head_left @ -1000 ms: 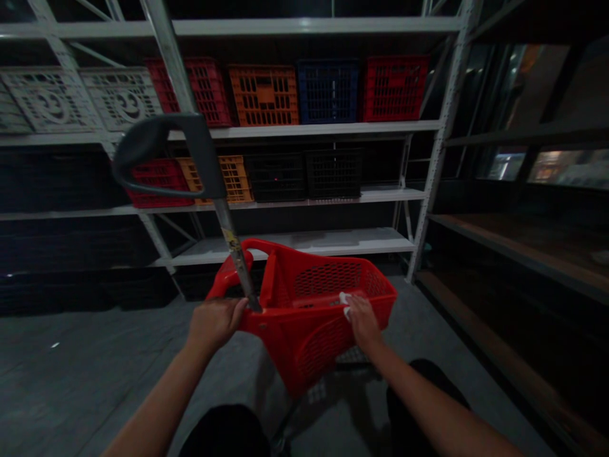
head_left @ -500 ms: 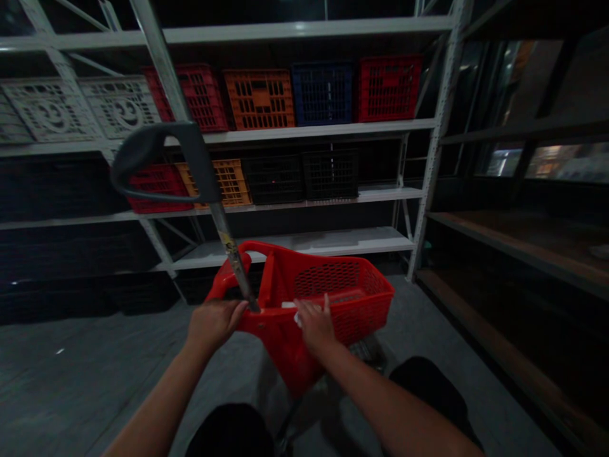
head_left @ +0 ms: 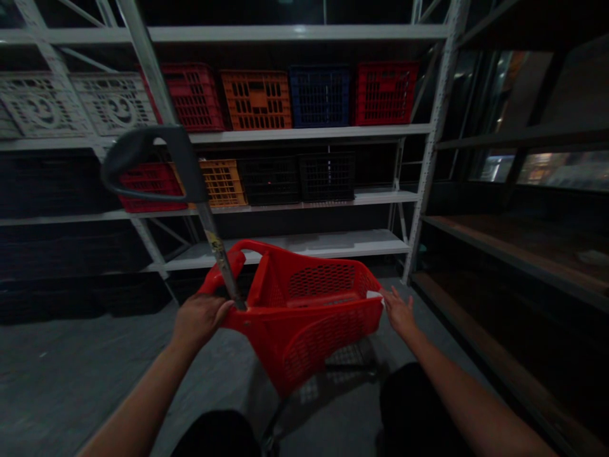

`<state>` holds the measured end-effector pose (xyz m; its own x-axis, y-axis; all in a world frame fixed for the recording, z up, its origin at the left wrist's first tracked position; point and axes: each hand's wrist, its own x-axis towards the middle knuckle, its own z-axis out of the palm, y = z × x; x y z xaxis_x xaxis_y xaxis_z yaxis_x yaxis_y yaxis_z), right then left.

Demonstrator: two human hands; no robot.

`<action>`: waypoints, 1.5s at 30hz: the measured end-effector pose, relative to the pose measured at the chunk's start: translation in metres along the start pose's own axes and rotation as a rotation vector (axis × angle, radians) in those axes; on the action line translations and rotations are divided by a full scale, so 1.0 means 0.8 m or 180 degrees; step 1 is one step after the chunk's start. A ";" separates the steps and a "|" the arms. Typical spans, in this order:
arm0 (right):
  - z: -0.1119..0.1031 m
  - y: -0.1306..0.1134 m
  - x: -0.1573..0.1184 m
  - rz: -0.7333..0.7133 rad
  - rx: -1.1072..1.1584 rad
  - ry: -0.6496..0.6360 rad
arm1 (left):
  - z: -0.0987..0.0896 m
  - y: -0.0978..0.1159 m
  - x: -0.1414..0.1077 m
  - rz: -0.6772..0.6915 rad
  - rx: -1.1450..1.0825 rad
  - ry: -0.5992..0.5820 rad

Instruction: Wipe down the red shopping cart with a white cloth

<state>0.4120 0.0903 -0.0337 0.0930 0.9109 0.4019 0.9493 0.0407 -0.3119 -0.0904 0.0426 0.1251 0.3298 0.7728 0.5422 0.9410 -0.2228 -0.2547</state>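
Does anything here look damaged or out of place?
The yellow sticker on the metal pole by the red cart looks patchy, perhaps worn; a small white speck, maybe litter, lies on the floor at left.

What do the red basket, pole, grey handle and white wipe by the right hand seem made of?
Red basket: likely moulded plastic, smooth; uniform colour, rounded edges, honeycomb cut-outs.
Pole: probably bare metal; grey, streaky shine.
Grey handle: plastic or rubber, fairly matte; rounded loop, can't tell which.
White wipe: maybe paper or cloth; pale, matte, too small to settle.
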 end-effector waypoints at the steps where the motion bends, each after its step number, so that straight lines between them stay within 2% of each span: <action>1: 0.005 -0.001 -0.003 0.0041 0.0030 0.0050 | 0.001 -0.003 0.002 -0.0019 0.0009 0.0025; 6: 0.022 -0.016 -0.014 0.0028 0.0422 0.0223 | 0.002 -0.011 0.013 -0.0140 0.0015 -0.0010; 9: 0.007 -0.028 -0.013 0.0020 0.0561 0.0063 | 0.001 -0.010 0.016 -0.0289 0.0041 0.0003; 11: -0.013 -0.042 -0.013 0.0070 0.0471 -0.0124 | 0.002 -0.004 0.015 -0.0536 -0.0016 0.0205; 13: -0.035 -0.065 -0.021 0.0133 0.0386 -0.0238 | 0.003 0.008 0.007 -0.0990 -0.0215 0.0653; 15: -0.052 -0.099 -0.040 0.0089 0.0604 -0.0259 | 0.005 0.031 -0.008 -0.1458 -0.0612 0.1147; 17: -0.061 -0.142 -0.068 -0.0117 0.1206 -0.0321 | 0.010 0.069 -0.030 -0.1593 -0.1240 0.1264; 18: -0.062 -0.166 -0.084 -0.0251 0.1557 -0.0407 | 0.014 0.093 -0.042 -0.1539 -0.1626 0.1162; 21: -0.060 -0.237 -0.129 -0.0645 0.2302 -0.0633 | 0.025 0.168 -0.073 -0.1387 -0.3025 0.0310; 24: -0.056 -0.279 -0.152 -0.0929 0.2607 -0.0915 | 0.034 0.215 -0.090 -0.1318 -0.4144 -0.0736; 25: -0.056 -0.281 -0.154 -0.0974 0.2653 -0.1068 | 0.037 0.221 -0.093 -0.1309 -0.4306 -0.1028; 27: -0.058 -0.269 -0.148 -0.1129 0.2654 -0.1521 | 0.043 0.219 -0.099 -0.1349 -0.4289 -0.1383; 29: -0.063 -0.242 -0.133 -0.1450 0.2416 -0.2056 | 0.049 0.208 -0.106 -0.1419 -0.4016 -0.1494; 31: -0.072 -0.214 -0.112 -0.1649 0.2028 -0.2262 | 0.056 0.200 -0.115 -0.1503 -0.3787 -0.1564; 32: -0.077 -0.205 -0.099 -0.1613 0.1858 -0.2136 | 0.058 0.199 -0.120 -0.1532 -0.3738 -0.1645; 34: -0.091 -0.201 -0.071 -0.1416 0.1681 -0.1512 | 0.063 0.204 -0.130 -0.1530 -0.3779 -0.1828; 36: -0.107 -0.215 -0.043 -0.1307 0.1594 -0.0615 | 0.066 0.215 -0.137 -0.1466 -0.3902 -0.1970; 39: -0.127 -0.254 -0.011 -0.1541 0.1400 0.0511 | 0.068 0.237 -0.146 -0.1418 -0.4013 -0.2056; 41: -0.132 -0.278 0.004 -0.1759 0.1275 0.0910 | 0.069 0.249 -0.151 -0.1421 -0.4039 -0.2154; 45: -0.118 -0.302 0.023 -0.1950 0.1132 0.1122 | 0.065 0.266 -0.159 -0.1451 -0.4031 -0.2282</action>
<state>0.2127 0.0589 0.1302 -0.2691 0.5024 0.8217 0.7147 0.6761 -0.1794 0.0643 -0.0726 -0.0396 0.2481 0.9473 -0.2028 0.5157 0.0481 0.8554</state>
